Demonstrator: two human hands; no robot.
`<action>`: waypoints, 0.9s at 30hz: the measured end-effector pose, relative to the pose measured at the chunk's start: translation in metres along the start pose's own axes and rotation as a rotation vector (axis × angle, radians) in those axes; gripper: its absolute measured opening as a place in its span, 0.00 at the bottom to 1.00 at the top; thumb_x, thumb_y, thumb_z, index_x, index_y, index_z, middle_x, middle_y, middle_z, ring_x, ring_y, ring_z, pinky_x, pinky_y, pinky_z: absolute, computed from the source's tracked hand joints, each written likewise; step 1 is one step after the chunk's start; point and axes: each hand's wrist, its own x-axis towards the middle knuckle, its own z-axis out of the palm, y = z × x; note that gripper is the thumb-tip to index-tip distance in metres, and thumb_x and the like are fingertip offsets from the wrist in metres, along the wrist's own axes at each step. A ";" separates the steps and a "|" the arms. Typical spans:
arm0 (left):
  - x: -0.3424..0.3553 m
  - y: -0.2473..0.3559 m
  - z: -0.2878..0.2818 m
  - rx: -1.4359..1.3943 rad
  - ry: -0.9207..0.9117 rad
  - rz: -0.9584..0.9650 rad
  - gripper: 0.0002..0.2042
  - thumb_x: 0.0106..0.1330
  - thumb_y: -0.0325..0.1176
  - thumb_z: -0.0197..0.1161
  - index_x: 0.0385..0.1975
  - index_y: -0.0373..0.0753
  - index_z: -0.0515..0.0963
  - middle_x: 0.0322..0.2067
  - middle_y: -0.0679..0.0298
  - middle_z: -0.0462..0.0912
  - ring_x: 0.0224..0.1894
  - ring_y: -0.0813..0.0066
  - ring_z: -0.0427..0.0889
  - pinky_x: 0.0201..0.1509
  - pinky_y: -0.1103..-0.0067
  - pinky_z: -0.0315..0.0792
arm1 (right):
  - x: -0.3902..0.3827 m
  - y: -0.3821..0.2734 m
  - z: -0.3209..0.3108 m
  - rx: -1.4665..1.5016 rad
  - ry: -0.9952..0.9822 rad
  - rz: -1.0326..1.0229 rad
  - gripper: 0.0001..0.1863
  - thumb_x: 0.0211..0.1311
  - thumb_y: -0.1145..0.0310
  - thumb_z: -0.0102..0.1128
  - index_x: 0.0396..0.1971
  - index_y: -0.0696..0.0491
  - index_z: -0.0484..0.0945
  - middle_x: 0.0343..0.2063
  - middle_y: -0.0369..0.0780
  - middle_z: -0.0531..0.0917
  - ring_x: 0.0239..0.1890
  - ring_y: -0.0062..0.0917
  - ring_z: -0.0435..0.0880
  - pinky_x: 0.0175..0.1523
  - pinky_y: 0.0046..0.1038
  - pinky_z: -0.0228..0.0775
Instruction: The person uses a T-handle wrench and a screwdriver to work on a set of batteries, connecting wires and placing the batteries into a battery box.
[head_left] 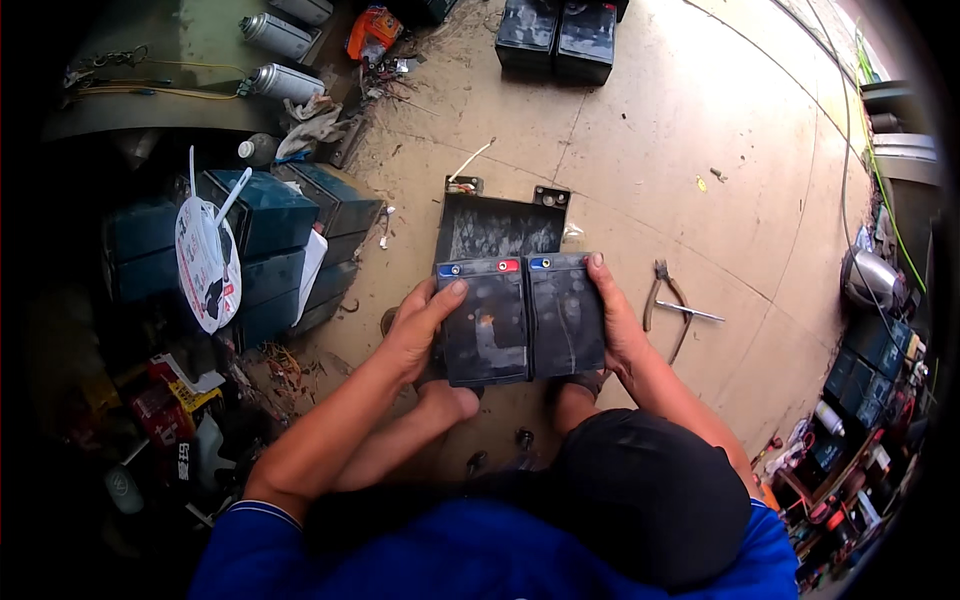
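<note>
Above the metal tray (497,226): two dark batteries (522,318) side by side, pair's long axis left-right.
Left hand (415,330): clasps the left battery's outer side.
Right hand (615,320): clasps the right one's.
Pliers (660,292): right of tray.

Even daylight on the concrete floor (650,120), left side in deep shade, rim black and bent by fisheye, centre sharp.
</note>
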 end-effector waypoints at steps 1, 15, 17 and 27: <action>-0.003 -0.006 0.001 0.004 0.012 -0.024 0.27 0.76 0.51 0.63 0.62 0.33 0.75 0.53 0.59 0.85 0.53 0.72 0.85 0.60 0.72 0.79 | -0.001 0.005 -0.003 0.057 0.035 0.034 0.41 0.69 0.32 0.60 0.61 0.58 0.76 0.53 0.45 0.85 0.53 0.30 0.86 0.61 0.35 0.80; 0.000 -0.061 0.012 -0.136 0.165 -0.086 0.30 0.68 0.54 0.71 0.60 0.37 0.74 0.51 0.59 0.84 0.51 0.68 0.83 0.57 0.67 0.79 | 0.012 0.036 -0.032 -0.156 0.101 -0.025 0.36 0.74 0.36 0.57 0.57 0.59 0.81 0.48 0.41 0.87 0.47 0.23 0.86 0.56 0.26 0.77; 0.000 -0.064 0.018 -0.151 0.173 -0.066 0.30 0.69 0.53 0.71 0.60 0.37 0.74 0.50 0.59 0.84 0.51 0.69 0.83 0.57 0.68 0.79 | 0.013 0.035 -0.036 -0.170 0.089 -0.050 0.35 0.75 0.38 0.58 0.56 0.59 0.81 0.48 0.41 0.87 0.47 0.22 0.85 0.55 0.25 0.77; 0.039 -0.052 0.028 0.037 0.145 0.079 0.33 0.70 0.55 0.71 0.61 0.32 0.73 0.52 0.59 0.83 0.55 0.72 0.82 0.62 0.74 0.76 | 0.020 0.021 -0.054 -0.129 0.128 -0.167 0.40 0.72 0.33 0.58 0.57 0.61 0.80 0.49 0.43 0.87 0.48 0.24 0.86 0.56 0.27 0.79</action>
